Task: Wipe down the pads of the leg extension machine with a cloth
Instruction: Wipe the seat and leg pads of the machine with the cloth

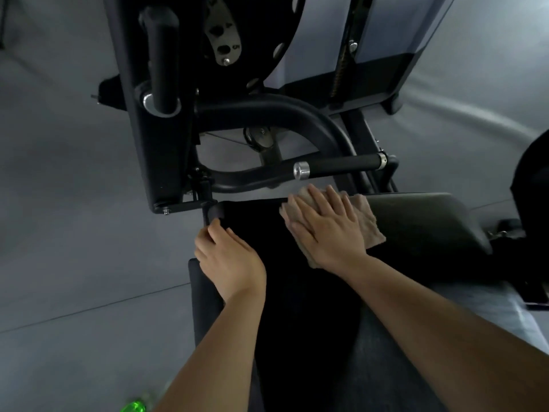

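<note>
Fingers [315, 203] of right hand [326, 227] straight, spread flat, pressing beige cloth [368, 221] onto black seat pad [421, 221]. Cloth at pad's far edge, just below chrome-capped handle bar [341, 166]. Left hand [228, 260] on pad's left edge, fingers curled, thumb and forefinger touching small black lever [212, 215]. Green bottle [135, 407] on grey floor [74, 233], bottom left.

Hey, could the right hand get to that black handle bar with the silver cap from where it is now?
Probably yes: the right hand lies flat on the cloth, just below the handle bar, with nothing between.
</note>
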Tool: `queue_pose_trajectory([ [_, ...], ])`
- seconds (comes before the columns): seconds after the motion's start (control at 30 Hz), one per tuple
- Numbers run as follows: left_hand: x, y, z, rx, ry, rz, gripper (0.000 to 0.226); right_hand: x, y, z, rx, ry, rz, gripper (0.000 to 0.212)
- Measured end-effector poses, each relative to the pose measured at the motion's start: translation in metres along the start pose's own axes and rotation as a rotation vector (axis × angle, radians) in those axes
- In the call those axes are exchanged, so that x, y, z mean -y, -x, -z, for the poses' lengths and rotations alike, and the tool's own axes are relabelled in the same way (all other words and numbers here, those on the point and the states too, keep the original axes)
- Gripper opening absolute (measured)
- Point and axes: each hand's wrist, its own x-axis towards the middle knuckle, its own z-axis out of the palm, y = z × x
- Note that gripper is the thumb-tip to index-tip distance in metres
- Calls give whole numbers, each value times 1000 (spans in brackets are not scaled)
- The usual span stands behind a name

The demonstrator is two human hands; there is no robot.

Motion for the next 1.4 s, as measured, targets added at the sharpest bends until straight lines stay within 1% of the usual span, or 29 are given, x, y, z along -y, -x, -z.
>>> queue_pose_trajectory([
  [0.07,-1,0,0,-5,-14,-9,30,18,-22,2,19,-83,-158,52],
  [0.1,-2,0,0,-7,-18,-9,30,29,-29,3,26,-113,-190,52],
  [0.13,-2,0,0,-8,-21,-13,30,37,-30,3,23,-126,-173,53],
  [0.2,-3,-1,1,-9,-27,-11,30,42,-14,-1,7,-119,-42,56],
  [0.3,-2,-1,3,-4,-46,-1,31,12,32,-9,-72,-14,189,59],
  [0.37,-2,0,2,0,-57,1,32,-23,38,-11,-94,64,222,57],
  [0.43,-4,2,1,0,-65,3,32,-52,27,-8,-75,73,133,59],
  [0.5,-6,2,1,1,-69,0,32,-65,4,-1,-67,38,-24,65],
  [0.57,-8,3,1,-7,-74,7,32,-60,-12,0,-44,-26,-214,61],
  [0.6,-8,3,1,-12,-76,6,33,-49,-13,1,-40,-54,-282,59],
  [0.63,-8,2,1,-16,-75,3,33,-35,-9,0,-26,-78,-308,60],
  [0.67,-8,2,2,-15,-73,0,33,-22,0,-4,-8,-86,-277,62],
  [0.73,-9,3,2,-10,-75,5,33,-8,26,-14,-62,-57,-71,64],
  [0.77,-10,3,2,-10,-80,8,33,-10,36,-13,-64,-34,34,64],
  [0.83,-11,3,2,-10,-91,2,34,-40,29,-9,-71,41,165,66],
  [0.87,-12,4,2,-9,-96,2,34,-58,19,-5,-60,78,165,70],
  [0.9,-12,4,3,-5,-102,3,34,-70,8,0,-31,72,108,73],
  [0.93,-13,4,3,-1,-107,7,34,-77,-1,3,8,30,1,71],
  [0.97,-13,4,4,0,-109,8,34,-76,-9,2,6,-16,-118,65],
  [1.03,-13,4,4,-3,-111,2,34,-49,-10,0,-32,-93,-312,59],
  [1.07,-12,4,4,-3,-116,5,34,-31,-2,-4,-20,-120,-335,60],
  [1.1,-12,4,4,0,-120,7,34,-17,10,-7,-16,-128,-288,61],
  [1.17,-11,3,4,4,-120,11,34,-12,38,-13,-69,-95,-61,62],
  [1.2,-10,2,3,7,-120,13,35,-25,44,-12,-86,-60,36,63],
  [1.23,-9,2,3,9,-124,14,35,-46,41,-9,-68,-27,83,67],
  [1.27,-9,2,3,8,-129,13,35,-70,32,-7,-52,7,76,71],
  [1.3,-9,2,3,7,-137,8,35,-91,22,-4,-35,26,10,74],
  [1.33,-9,1,2,8,-142,3,34,-107,13,0,-5,23,-92,72],
  [1.4,-11,2,3,11,-141,2,34,-116,-3,4,-6,-25,-268,60],
])
